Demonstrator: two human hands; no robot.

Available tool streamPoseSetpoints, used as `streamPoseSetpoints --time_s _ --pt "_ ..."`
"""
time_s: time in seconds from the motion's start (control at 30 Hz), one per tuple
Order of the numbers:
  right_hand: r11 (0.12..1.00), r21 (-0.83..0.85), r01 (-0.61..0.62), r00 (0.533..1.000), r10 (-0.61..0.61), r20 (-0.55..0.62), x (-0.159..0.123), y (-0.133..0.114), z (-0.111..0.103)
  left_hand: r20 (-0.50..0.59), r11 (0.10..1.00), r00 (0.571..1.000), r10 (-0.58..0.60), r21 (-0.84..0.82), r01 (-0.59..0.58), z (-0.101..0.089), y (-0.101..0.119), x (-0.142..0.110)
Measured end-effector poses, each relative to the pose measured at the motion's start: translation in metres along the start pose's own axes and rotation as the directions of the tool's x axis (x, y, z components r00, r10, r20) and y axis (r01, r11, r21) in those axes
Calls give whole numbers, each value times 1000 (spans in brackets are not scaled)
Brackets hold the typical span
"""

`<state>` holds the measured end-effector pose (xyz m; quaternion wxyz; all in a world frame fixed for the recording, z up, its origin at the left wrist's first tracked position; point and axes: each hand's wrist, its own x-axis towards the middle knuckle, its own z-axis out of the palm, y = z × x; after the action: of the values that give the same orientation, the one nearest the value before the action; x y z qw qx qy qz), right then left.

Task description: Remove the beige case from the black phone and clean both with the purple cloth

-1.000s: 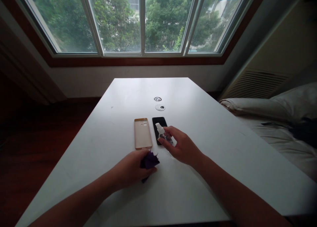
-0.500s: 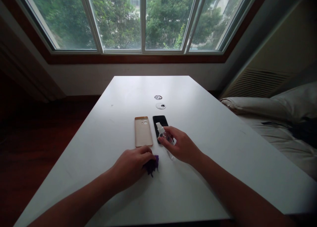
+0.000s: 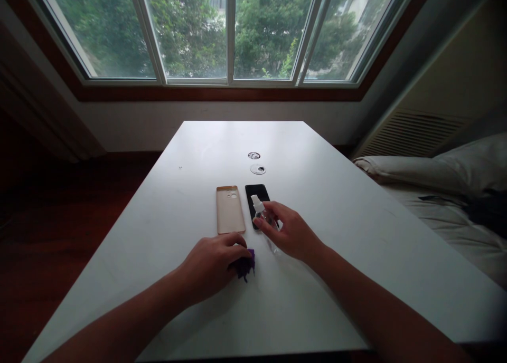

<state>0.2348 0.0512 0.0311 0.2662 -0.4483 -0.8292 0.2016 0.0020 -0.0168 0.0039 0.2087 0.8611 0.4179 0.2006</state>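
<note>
A clear spray bottle (image 3: 273, 244) with a white nozzle is gripped in my right hand (image 3: 295, 232). It tilts to the left, and its nozzle overlaps a black smartphone (image 3: 251, 192) lying on the table. The hand and bottle hide part of the phone. My left hand (image 3: 214, 260) is closed on a bunched dark purple cloth (image 3: 246, 266), whose ragged edge sticks out past the fingers. Just beyond that hand lies a beige phone case (image 3: 229, 212) with camera cutouts, to the left of the phone.
The white table (image 3: 158, 220) stretches toward a window (image 3: 225, 83). Two round cable-hole covers (image 3: 257, 169) are set in its top behind the phone. A pale cushioned seat (image 3: 428, 210) with a dark item on it stands at the right.
Hardly anything differs. The whole view has shifted very slightly, and both hands keep their hold on the bottle and the cloth.
</note>
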Motion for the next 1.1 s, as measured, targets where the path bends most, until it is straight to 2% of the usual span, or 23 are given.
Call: streamPoseSetpoints --time_s 0.4,0.5,0.57,0.63,0.67,0.77,0.83,0.87,0.97,1.1 --pt "1000 -20 7 1000 -7 1 -1 0 0 -94 997 995 -33 -72 27 1 -4 0" --pt "1000 -8 13 1000 -13 -13 -1 0 -1 -175 984 979 -108 -158 81 0 -5 1" --pt "1000 12 20 999 -19 -28 -1 1 -1 -231 947 947 -223 -283 154 -1 -6 2" --pt "999 28 24 998 -23 -50 -1 2 -1 -241 842 898 -368 -495 212 -3 -8 5" --pt "999 33 25 998 -23 -61 -2 2 -1 -218 752 871 -441 -620 225 -3 -9 7" --pt "999 29 18 998 -16 -64 -4 3 0 -50 373 791 -610 -899 231 -6 -10 14" --pt "1000 22 19 999 -18 -38 -5 2 -1 77 149 741 -667 -961 234 -8 -9 18" --pt "999 20 25 999 -25 -29 -6 1 -1 121 68 725 -678 -972 225 -8 -9 20" --pt "999 15 45 999 -45 -5 -7 -2 -3 174 -67 730 -661 -983 174 -9 -6 21" --pt "996 25 81 995 -83 49 -8 -4 -3 177 -113 771 -612 -984 137 -9 -3 19"
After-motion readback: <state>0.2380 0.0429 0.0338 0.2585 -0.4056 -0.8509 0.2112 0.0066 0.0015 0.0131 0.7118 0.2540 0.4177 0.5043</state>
